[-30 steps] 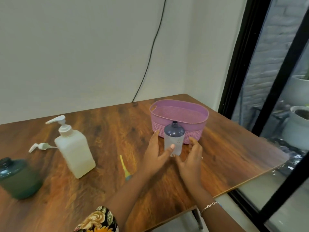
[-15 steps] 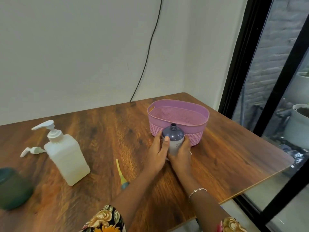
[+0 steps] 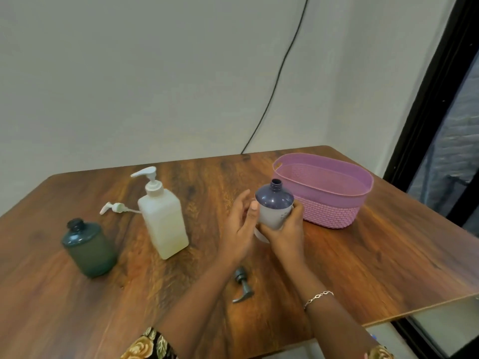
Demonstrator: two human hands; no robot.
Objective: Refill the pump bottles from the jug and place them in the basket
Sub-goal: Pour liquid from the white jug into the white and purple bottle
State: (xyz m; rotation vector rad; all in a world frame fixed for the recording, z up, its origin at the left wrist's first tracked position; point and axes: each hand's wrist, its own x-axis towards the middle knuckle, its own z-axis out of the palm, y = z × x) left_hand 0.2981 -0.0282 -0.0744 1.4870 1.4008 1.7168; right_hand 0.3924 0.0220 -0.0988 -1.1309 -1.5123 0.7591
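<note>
Head view: on the table (image 3: 375, 268) we see a white pump bottle (image 3: 162, 218), a green bottle (image 3: 88, 248) and a loose white pump (image 3: 114, 207) to the left. A dark pump head (image 3: 242, 285) lies between the forearms. The purple bottle (image 3: 274, 203) is just beside the pink basket (image 3: 337, 213), on its left, long axis near vertical, uncapped neck up. The right hand (image 3: 285, 229) wraps its lower body. The left hand (image 3: 239, 226) has straight fingers, thumb touching the bottle's side.

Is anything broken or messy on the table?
Nothing spilled or broken. Two pump tops lie loose on the table: a dark pump by the arms, a white pump beside the white bottle. The purple bottle in the right hand has an open neck.
</note>
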